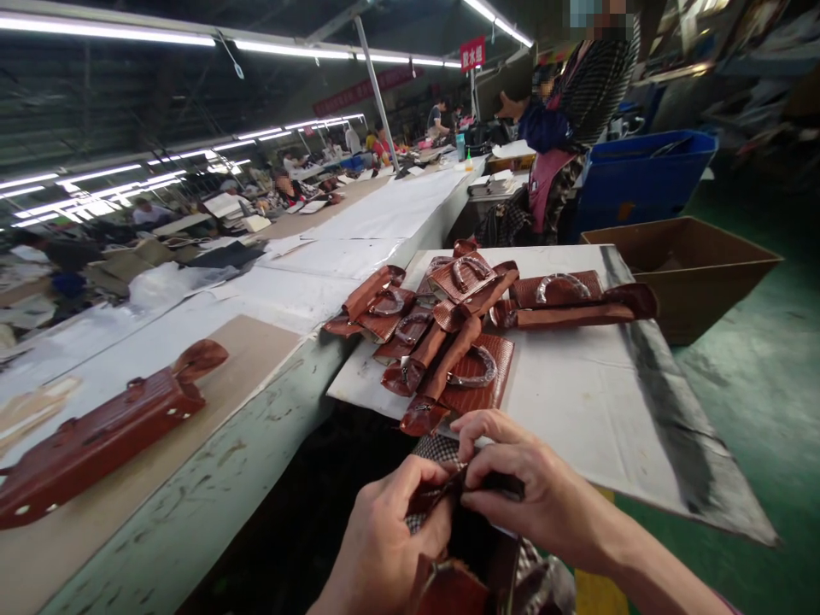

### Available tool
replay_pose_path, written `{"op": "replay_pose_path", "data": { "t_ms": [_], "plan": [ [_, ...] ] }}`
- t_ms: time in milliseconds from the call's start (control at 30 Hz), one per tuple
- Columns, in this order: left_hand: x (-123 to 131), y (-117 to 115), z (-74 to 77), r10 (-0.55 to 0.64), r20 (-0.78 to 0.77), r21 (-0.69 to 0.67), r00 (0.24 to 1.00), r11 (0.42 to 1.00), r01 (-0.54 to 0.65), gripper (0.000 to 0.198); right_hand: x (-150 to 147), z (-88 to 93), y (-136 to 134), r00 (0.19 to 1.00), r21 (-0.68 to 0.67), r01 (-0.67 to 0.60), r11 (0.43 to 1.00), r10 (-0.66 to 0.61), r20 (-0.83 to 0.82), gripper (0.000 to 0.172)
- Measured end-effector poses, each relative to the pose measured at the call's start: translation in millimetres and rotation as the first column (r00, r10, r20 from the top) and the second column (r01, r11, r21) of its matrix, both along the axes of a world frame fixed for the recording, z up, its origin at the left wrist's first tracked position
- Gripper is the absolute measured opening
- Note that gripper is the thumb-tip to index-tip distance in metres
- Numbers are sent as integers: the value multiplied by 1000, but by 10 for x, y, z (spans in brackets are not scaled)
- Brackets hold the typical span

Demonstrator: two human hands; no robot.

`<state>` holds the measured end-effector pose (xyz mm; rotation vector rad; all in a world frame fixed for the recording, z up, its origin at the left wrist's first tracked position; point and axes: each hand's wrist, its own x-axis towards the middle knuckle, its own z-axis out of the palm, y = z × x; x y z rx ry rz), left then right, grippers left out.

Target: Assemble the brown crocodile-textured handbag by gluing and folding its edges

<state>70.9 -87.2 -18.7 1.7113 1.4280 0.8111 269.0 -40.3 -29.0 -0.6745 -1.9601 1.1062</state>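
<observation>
Low in front of me, both hands meet over a brown leather bag piece (452, 589). My left hand (401, 517) pinches its dark upper edge between thumb and fingers. My right hand (522, 474) is closed against the same edge from the other side, with its fingers bent; a small pale strip shows near its fingertips. Just beyond my hands lies a pile of brown crocodile-pattern bag pieces (490, 371), some with plastic-wrapped handles. Another handled brown piece (557, 290) rests to the right of the pile. Most of the held piece is hidden by my hands and the frame edge.
The pile rests on a white board (576, 384). On the left, a long brown leather piece (108, 436) lies on the long workbench (282, 384). A cardboard box (692, 265) and a blue bin (641, 175) stand at right. A co-worker (564, 111) stands beyond the board.
</observation>
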Motion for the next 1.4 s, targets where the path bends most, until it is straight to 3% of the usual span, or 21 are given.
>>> {"op": "replay_pose_path", "data": {
  "t_ms": [200,400,600,700,833,1000,1100,1233,1300,1400],
  "plan": [
    [15,-18,-45,-1,-84,112,996,994,11,9,-11,15,-20,996,3,-88,996,88,-29,17],
    [77,12,30,14,-10,-68,1000,998,-15,11,73,46,84,977,91,-208,974,201,76,12],
    [136,74,235,59,216,-288,975,957,6,15,101,63,175,948,171,-313,934,298,109,9],
    [150,80,261,119,306,-328,945,945,-13,19,101,51,204,941,170,-335,927,321,103,8],
    [148,78,203,182,308,-328,934,942,-76,20,80,40,238,940,174,-339,924,329,87,9],
    [67,106,55,78,134,-129,988,990,-61,13,24,15,245,940,209,-342,916,331,87,11],
    [-5,120,20,3,6,4,1000,1000,-3,4,-15,16,181,974,179,-226,957,227,18,13],
    [-54,119,91,-182,-68,187,981,963,192,17,-20,56,42,999,144,-36,989,36,9,15],
    [-47,124,155,-277,-84,195,957,937,289,26,6,79,-13,999,146,1,989,-7,36,16],
    [-17,155,236,-320,-90,148,943,932,331,25,63,99,-48,998,129,14,992,-21,55,17]
  ]
}}
